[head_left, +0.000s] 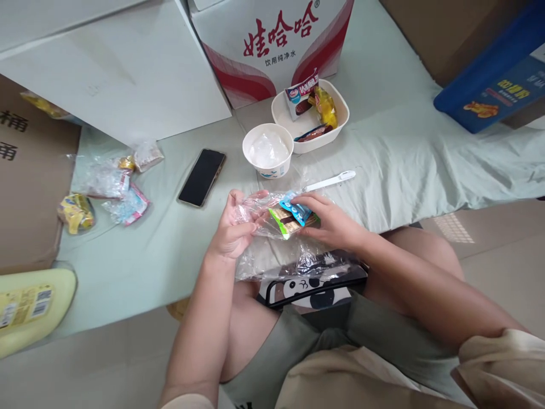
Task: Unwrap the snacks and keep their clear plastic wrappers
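Observation:
My left hand (pixel 233 227) is closed on the side of a clear plastic bag (pixel 264 258), which is crinkled and hangs over the bed's edge above my lap. My right hand (pixel 334 222) grips a small blue snack packet (pixel 300 212), its fingertips bent over the right end. Just beneath it lies a flat snack packet with a bright green edge (pixel 281 222), partly covered by the blue one and the fingers. Whether these two packets sit inside the bag or on top of it, I cannot tell. A white-handled knife or cutter (pixel 330 180) lies just beyond my right hand.
Beyond my hands stand a paper bowl (pixel 268 171) with clear plastic inside and a white tray (pixel 310 146) of snack packets. A phone (pixel 202 177) and crumpled wrappers (pixel 106 179) lie leftward. Cartons (pixel 276 51) line the back; a blue box (pixel 489 74) stands right.

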A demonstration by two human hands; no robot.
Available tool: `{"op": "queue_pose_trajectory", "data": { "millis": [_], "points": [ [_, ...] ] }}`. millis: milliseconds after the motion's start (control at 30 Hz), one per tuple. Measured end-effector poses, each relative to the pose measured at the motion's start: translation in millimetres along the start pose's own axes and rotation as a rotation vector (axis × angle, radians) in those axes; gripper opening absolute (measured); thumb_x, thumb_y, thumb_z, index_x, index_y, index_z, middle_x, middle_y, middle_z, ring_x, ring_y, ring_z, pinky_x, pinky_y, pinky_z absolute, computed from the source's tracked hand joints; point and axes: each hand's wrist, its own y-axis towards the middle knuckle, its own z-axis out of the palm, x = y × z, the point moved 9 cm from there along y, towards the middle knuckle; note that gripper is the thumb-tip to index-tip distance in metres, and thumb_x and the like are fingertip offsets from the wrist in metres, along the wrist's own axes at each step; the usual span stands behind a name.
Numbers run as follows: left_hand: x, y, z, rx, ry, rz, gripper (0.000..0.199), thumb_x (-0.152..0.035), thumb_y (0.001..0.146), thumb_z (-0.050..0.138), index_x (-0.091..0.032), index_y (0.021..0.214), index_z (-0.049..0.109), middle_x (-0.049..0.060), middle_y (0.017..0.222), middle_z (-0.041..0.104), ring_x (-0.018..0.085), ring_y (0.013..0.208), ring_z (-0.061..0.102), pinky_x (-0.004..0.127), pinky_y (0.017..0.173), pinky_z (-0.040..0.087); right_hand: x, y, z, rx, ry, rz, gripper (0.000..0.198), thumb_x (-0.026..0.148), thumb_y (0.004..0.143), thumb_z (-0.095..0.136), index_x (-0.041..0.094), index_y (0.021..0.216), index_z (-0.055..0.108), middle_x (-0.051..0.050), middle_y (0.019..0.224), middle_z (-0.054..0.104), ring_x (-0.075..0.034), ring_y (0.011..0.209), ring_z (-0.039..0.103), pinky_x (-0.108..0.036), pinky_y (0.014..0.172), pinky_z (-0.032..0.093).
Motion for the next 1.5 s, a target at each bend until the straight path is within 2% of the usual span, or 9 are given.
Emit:
{"op": "queue_pose_trajectory", "data": {
  "millis": [233, 333, 400, 633, 967, 1133, 1300, 1400, 1500],
  "points": [
    [-4, 0, -8, -0.04, -0.011, 0.012, 0.055, -0.013, 0.051, 0.079, -0.027, 0.09, 0.043, 0.008, 0.123, 0.068, 0.032, 0.114, 0.07, 0.045, 0.087, 0.062, -5, 7, -10, 0.007, 0.006, -0.035, 0.045, 0.038, 0.088, 0.068, 0.023, 0.13, 0.062, -0.013, 0.129, 0.065, -0.03, 0.12, 0.062, -0.051, 0.104, 0.049],
    [-1, 1, -11, -0.021, -0.042, 0.021, 0.052, -0.007, 0.052, 0.072, -0.026, 0.092, 0.046, 0.008, 0.123, 0.065, 0.032, 0.121, 0.066, 0.045, 0.093, 0.06, -2, 6, -12, -0.066, -0.061, -0.032, 0.039, 0.036, 0.096, 0.056, 0.022, 0.131, 0.061, -0.013, 0.129, 0.066, -0.028, 0.119, 0.063, -0.048, 0.103, 0.05],
    [3, 3, -19, -0.084, -0.061, 0.02, 0.052, -0.003, 0.051, 0.065, -0.025, 0.094, 0.046, 0.008, 0.118, 0.065, 0.032, 0.121, 0.067, 0.044, 0.094, 0.059, -1, 5, -15, -0.131, -0.136, -0.002, 0.037, 0.033, 0.099, 0.048, 0.022, 0.132, 0.06, -0.012, 0.128, 0.068, -0.027, 0.117, 0.065, -0.046, 0.101, 0.051],
    [13, 5, -30, -0.378, -0.168, -0.102, 0.055, 0.0, 0.043, 0.048, -0.023, 0.092, 0.044, 0.001, 0.096, 0.065, 0.022, 0.094, 0.075, 0.025, 0.071, 0.056, -2, 4, -18, -0.205, -0.169, -0.039, 0.032, 0.036, 0.096, 0.054, 0.024, 0.124, 0.064, -0.01, 0.117, 0.073, -0.028, 0.109, 0.068, -0.046, 0.095, 0.055],
    [3, -2, -33, -0.439, -0.112, -0.097, 0.046, -0.003, 0.044, 0.049, -0.021, 0.087, 0.046, 0.0, 0.091, 0.062, 0.02, 0.089, 0.074, 0.018, 0.058, 0.048, -13, 6, -36, -0.343, -0.135, 0.061, 0.038, 0.056, 0.095, 0.052, 0.023, 0.109, 0.066, -0.01, 0.1, 0.074, -0.027, 0.088, 0.069, -0.044, 0.076, 0.057],
    [0, -1, -37, -0.457, -0.072, -0.073, 0.046, -0.005, 0.047, 0.055, -0.022, 0.089, 0.046, -0.002, 0.092, 0.06, 0.018, 0.086, 0.073, 0.018, 0.056, 0.047, -9, 2, -90, -0.551, -0.167, 0.149, 0.033, 0.054, 0.096, 0.052, 0.024, 0.095, 0.064, -0.005, 0.083, 0.069, -0.021, 0.071, 0.063, -0.036, 0.062, 0.05],
    [-1, 2, -32, -0.397, -0.072, -0.084, 0.041, -0.007, 0.048, 0.053, -0.022, 0.085, 0.047, -0.002, 0.086, 0.061, 0.017, 0.082, 0.071, 0.021, 0.06, 0.05, -2, 23, -173, -0.797, -0.366, 0.284, 0.018, 0.031, 0.097, 0.053, 0.018, 0.084, 0.056, -0.006, 0.088, 0.066, -0.018, 0.082, 0.058, -0.035, 0.077, 0.047],
    [-1, 3, -28, -0.366, -0.066, -0.088, 0.037, -0.007, 0.047, 0.051, -0.021, 0.081, 0.047, -0.002, 0.081, 0.061, 0.016, 0.079, 0.07, 0.021, 0.06, 0.049, -10, 50, -203, -0.758, -0.546, 0.52, 0.017, 0.028, 0.097, 0.054, 0.016, 0.086, 0.054, -0.011, 0.098, 0.067, -0.02, 0.092, 0.059, -0.039, 0.086, 0.045],
    [0, 4, -26, -0.352, -0.055, -0.087, 0.036, -0.007, 0.047, 0.051, -0.02, 0.08, 0.049, -0.002, 0.079, 0.062, 0.014, 0.077, 0.068, 0.021, 0.061, 0.05, -18, 84, -213, -0.625, -0.637, 0.591, 0.019, 0.029, 0.099, 0.053, 0.011, 0.102, 0.054, -0.02, 0.118, 0.064, -0.024, 0.108, 0.059, -0.043, 0.092, 0.044]
  ]
}}
